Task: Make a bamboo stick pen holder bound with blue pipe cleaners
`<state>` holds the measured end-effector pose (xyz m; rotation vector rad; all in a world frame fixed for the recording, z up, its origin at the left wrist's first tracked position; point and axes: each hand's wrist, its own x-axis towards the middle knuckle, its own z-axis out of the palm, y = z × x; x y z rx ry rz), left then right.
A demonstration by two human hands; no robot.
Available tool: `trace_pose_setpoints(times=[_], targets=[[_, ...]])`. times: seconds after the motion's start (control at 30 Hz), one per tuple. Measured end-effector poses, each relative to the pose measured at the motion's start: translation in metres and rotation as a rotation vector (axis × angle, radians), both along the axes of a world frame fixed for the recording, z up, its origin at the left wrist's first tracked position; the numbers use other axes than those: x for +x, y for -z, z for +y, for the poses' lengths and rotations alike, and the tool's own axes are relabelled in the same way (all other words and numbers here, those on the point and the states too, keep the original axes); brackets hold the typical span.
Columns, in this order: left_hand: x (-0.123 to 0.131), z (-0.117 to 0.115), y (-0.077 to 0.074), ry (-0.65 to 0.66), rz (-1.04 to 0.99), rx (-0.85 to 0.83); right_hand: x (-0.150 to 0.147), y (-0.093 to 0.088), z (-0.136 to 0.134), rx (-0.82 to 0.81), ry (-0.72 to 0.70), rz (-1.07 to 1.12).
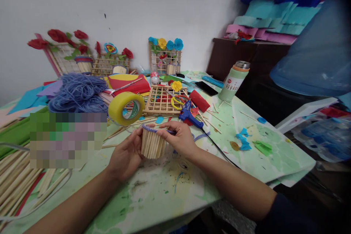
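Observation:
A small cup-shaped basket (153,144) made of upright wooden sticks is held just above the table, slightly tilted. Purple braided cord (149,128) runs along its top rim. My left hand (124,153) cups the basket's left side, fingers against the sticks. From the right, my right hand (181,139) grips the rim, thumb and fingers pressed on the cord. A loose end of cord (201,136) trails on the table beyond the right hand. Close behind lies a blue glue gun (190,115) with a black cable.
A yellow tape roll (126,109), a stick lattice (157,99), scissors (177,103) and tangled purple cord (78,93) lie behind the hands. Wooden sticks (16,186) spread at the left. A green bottle (234,80) stands at the back right near a phone (206,88).

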<state>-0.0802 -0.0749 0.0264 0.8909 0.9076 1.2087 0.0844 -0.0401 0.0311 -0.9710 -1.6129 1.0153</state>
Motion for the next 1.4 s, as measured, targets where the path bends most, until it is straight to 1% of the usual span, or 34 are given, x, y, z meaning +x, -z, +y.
trace_pose_setpoints(times=[0.1,0.27,0.37,0.5,0.63,0.77,0.87,1.0,1.13,1.23,1.4], targets=[[0.0016,-0.0002,0.0008,-0.006,-0.034,-0.077,-0.0016,0.0001,-0.004,0.016,-0.004,-0.033],[0.0,0.0017,0.004,-0.099,-0.12,-0.117,-0.0036,0.0014,-0.0103,0.101,-0.015,-0.067],[-0.0005,-0.0004,0.0027,-0.101,-0.157,-0.07,-0.0039,0.0032,-0.0111,0.137,0.052,-0.088],[0.0005,-0.0024,-0.0011,-0.092,-0.153,0.027,-0.0023,0.0049,-0.0083,0.18,0.132,-0.071],[0.0017,0.0,-0.0018,-0.148,-0.136,0.075,0.0,0.0045,-0.0058,0.233,0.1,-0.06],[0.0014,0.0016,-0.0009,-0.173,-0.129,0.085,0.0015,0.0033,-0.0046,0.213,0.09,-0.055],[0.0004,0.0006,-0.0015,-0.14,-0.132,0.068,0.0016,0.003,-0.0037,0.18,0.083,-0.042],[-0.0008,-0.0024,-0.0038,-0.089,-0.148,0.008,0.0006,0.0039,-0.0035,0.159,0.039,-0.025],[-0.0016,-0.0034,-0.0028,-0.082,-0.144,0.029,-0.0004,0.006,-0.0046,0.173,0.013,-0.046],[-0.0013,-0.0024,0.0,-0.09,-0.125,0.035,-0.0014,0.008,-0.0055,0.163,0.006,-0.069],[0.0012,-0.0007,0.0021,-0.138,-0.106,-0.006,-0.0018,0.0086,-0.0073,0.164,-0.006,-0.074]])
